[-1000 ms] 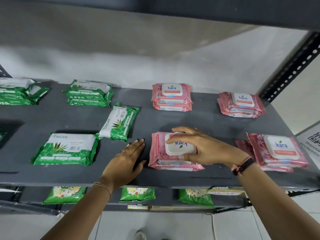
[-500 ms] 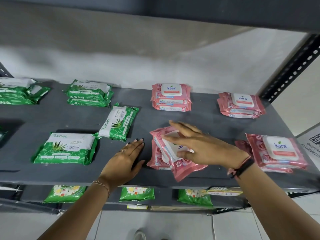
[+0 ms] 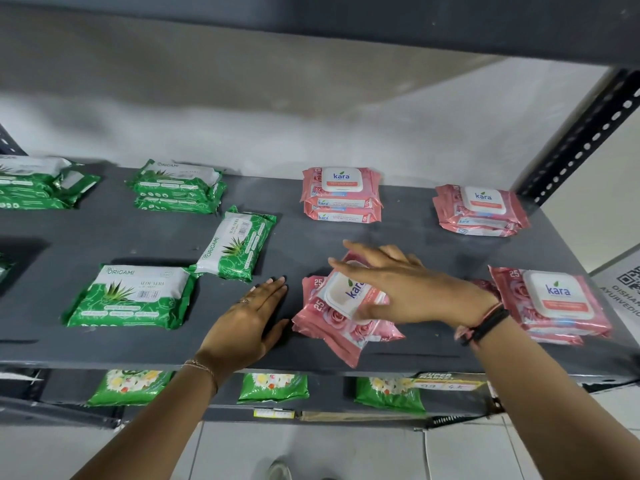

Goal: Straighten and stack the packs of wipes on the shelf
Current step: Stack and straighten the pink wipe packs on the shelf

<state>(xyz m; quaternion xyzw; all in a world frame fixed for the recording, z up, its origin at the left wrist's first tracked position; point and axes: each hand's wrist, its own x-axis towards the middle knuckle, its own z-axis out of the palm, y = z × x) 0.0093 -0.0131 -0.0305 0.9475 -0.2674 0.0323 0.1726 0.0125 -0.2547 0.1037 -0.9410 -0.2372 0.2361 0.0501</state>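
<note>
Up front on the grey shelf [image 3: 104,233], right hand [image 3: 408,289] over a crooked pink pack [image 3: 341,318] on its pile, fingers spread, grip unclear, left hand [image 3: 247,320] flat beside it, fingers together, green packs [image 3: 133,296] left.

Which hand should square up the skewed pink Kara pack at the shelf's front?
Right. The right hand already lies on the skewed top Kara pack; the left hand rests flat on the shelf beside it.

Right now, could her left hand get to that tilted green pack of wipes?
Probably yes. The left hand lies flat on the bare shelf, and nothing stands between it and the tilted green pack just beyond its fingertips.
</note>
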